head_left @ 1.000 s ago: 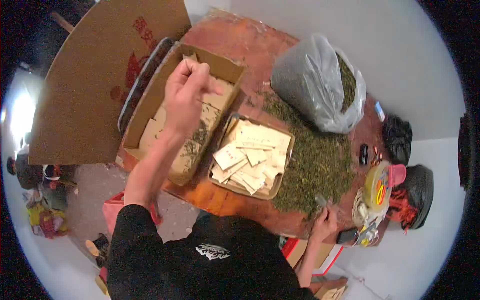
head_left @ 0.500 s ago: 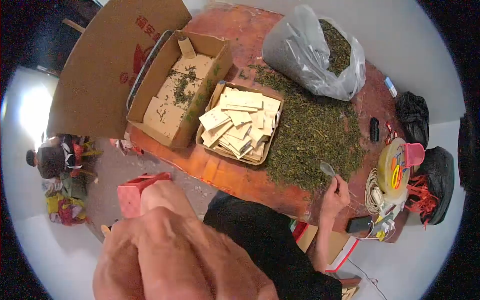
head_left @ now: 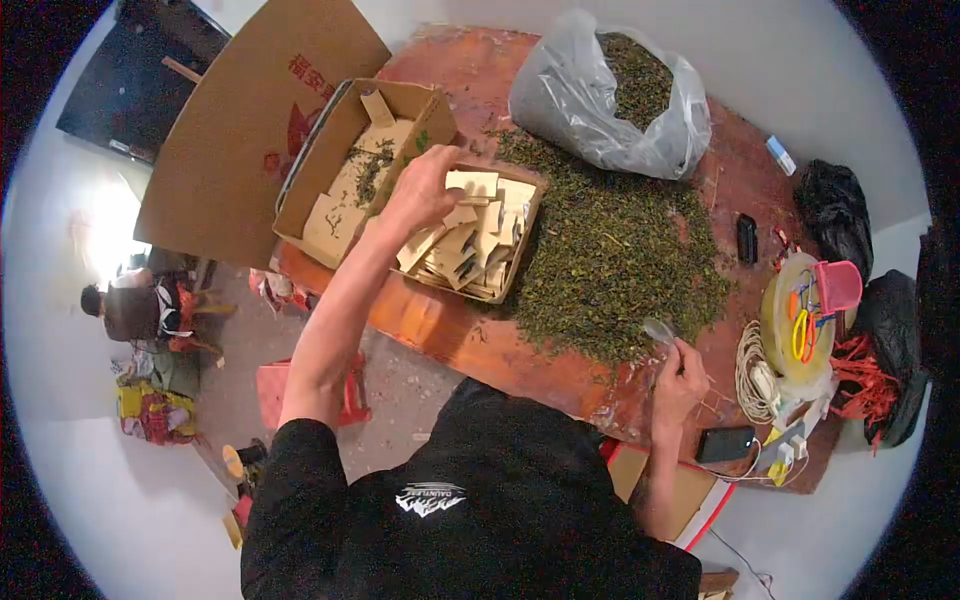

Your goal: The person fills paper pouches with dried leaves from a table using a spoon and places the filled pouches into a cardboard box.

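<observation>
My left hand (head_left: 425,192) reaches over the left side of a small cardboard box (head_left: 519,272) piled with flat tan paper packets (head_left: 484,240). Its fingers are curved and apart at the edge of the packets; whether they touch one is unclear. At the right, my right hand (head_left: 680,378) pinches a small clear plastic scoop (head_left: 658,332). The scoop's tip is over the near edge of a spread heap of dried green leaves (head_left: 620,250).
Behind the heap stands a clear plastic bag (head_left: 570,100) of leaves. A larger carton (head_left: 300,215) is at left. On the right are a round tub (head_left: 800,345) with scissors (head_left: 803,335), coiled cord (head_left: 755,375) and a phone (head_left: 725,444). Another person (head_left: 135,310) is at far left.
My left hand has moved from close to the camera out to the packet box. My right hand stays near the heap's front edge with the scoop. The view has shifted slightly.
</observation>
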Motion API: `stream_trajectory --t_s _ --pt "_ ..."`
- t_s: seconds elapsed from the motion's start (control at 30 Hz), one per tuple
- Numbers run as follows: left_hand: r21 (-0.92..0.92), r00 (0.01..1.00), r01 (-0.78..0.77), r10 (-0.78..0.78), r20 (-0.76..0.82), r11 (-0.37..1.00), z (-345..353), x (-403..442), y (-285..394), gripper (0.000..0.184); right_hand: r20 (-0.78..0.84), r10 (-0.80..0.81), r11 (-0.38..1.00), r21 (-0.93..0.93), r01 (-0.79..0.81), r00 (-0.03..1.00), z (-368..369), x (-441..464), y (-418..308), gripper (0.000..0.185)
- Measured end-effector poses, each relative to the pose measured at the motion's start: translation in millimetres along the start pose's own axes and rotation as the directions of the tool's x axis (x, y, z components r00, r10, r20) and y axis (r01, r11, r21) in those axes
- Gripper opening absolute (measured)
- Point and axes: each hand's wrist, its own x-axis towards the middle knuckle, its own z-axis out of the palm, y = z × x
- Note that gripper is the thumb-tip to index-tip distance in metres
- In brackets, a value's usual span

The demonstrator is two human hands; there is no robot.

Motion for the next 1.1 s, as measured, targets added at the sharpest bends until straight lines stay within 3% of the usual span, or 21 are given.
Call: stream_trajectory --t_s 0.13,0.23,0.27,0.37,0.47,0.57,0.67,0.87,0.97,1.1 --pt "0.063 0.980 -0.198 0.197 0.024 0.978 36.5 10.0 -57.3 0.072 -0.039 -0.088 0.996 0.017 0.089 0.995 7.8 -6.2 3.2 0.015" --pt "0.082 0.954 -0.293 0.286 0.088 0.953 35.0 10.4 -59.2 0.080 -0.019 -0.034 0.999 -0.025 0.033 0.999 12.7 -11.3 2.3 0.014" --pt "0.032 0.956 -0.225 0.215 0.200 0.974 45.0 23.8 -69.7 0.077 -0.012 -0.031 0.999 -0.043 0.031 0.999 13.3 -11.8 0.9 0.014" --pt "0.035 0.931 -0.281 0.263 0.255 0.959 50.1 33.3 -74.7 0.077 -0.003 -0.032 0.995 -0.096 0.031 0.999 14.6 -13.6 -3.2 0.014" --pt "0.094 0.925 -0.162 0.118 0.362 0.982 43.5 35.4 -60.4 0.081 -0.025 -0.019 0.995 -0.100 0.017 1.000 21.0 -14.2 -4.6 0.014" --pt "0.075 0.933 -0.165 0.131 0.335 0.983 47.9 32.4 -60.9 0.087 -0.020 0.043 0.997 -0.059 -0.044 0.999 21.6 -15.9 -10.6 0.014" --pt "0.063 0.969 -0.187 0.173 0.178 0.980 41.1 22.8 -45.1 0.063 -0.033 0.038 0.997 -0.061 -0.040 0.999 23.7 -15.3 -10.7 0.014" --pt "0.099 0.957 -0.122 0.090 0.276 0.988 27.4 28.3 -28.2 0.056 -0.043 0.053 0.995 -0.080 -0.056 0.998 24.6 -15.0 -8.2 0.015" --pt "0.049 0.971 -0.218 0.211 0.116 0.975 40.7 24.4 -42.7 0.055 -0.063 0.064 0.995 -0.074 -0.069 0.996 23.4 -14.4 -9.9 0.016" --pt "0.022 0.982 -0.145 0.141 0.126 0.989 25.1 20.6 -23.8 0.053 -0.065 0.154 0.983 -0.088 -0.159 0.986 20.1 -10.8 -9.7 0.017"
